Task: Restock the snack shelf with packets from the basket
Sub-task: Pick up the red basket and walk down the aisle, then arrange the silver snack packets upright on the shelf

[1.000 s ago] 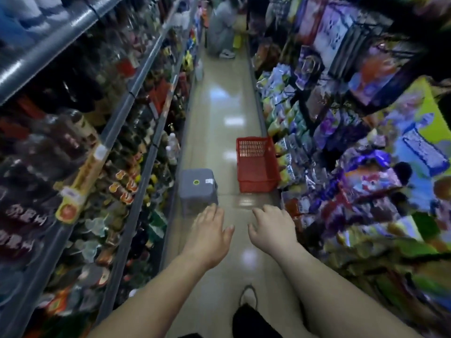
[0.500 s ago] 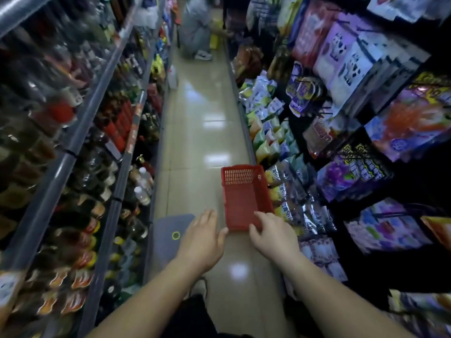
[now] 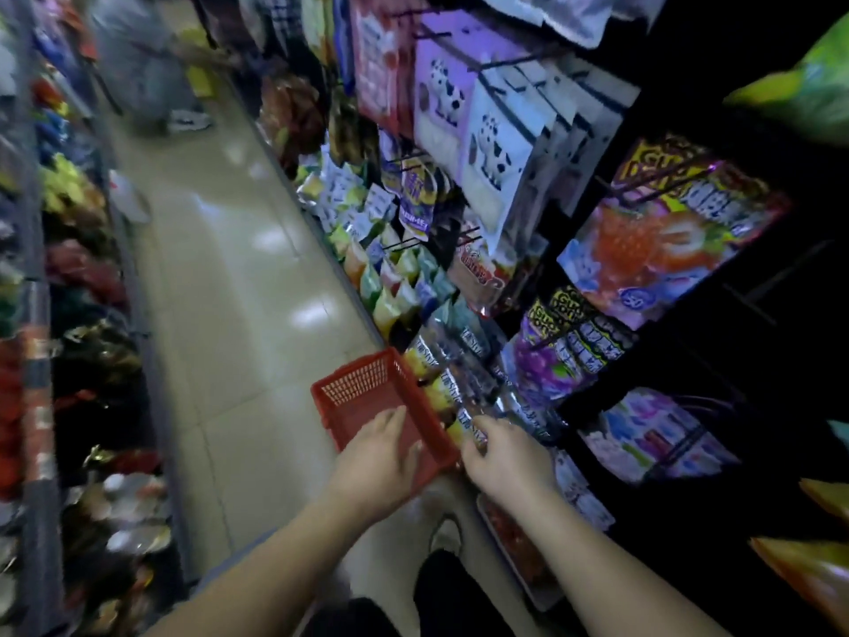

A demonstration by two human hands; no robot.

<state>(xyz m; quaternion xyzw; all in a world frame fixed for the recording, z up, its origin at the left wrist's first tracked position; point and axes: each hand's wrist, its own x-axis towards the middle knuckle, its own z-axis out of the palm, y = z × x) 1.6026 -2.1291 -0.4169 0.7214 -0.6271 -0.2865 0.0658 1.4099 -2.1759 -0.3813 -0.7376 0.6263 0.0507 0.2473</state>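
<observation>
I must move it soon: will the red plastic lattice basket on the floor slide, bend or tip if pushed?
The red plastic lattice basket looks empty, so it is probably light. On the glossy tiled floor it would likely slide easily. Its thin perforated walls may flex; its low, wide shape makes tipping unlikely.

Dark trousers and a pale shoe are worn (forearms, left hand, right hand bare).

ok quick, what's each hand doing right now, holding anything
Left hand: open, fingers straight, over the red basket, holding nothing.
Right hand: open, fingers loosely curled beside the basket, nothing visible in it.
</observation>
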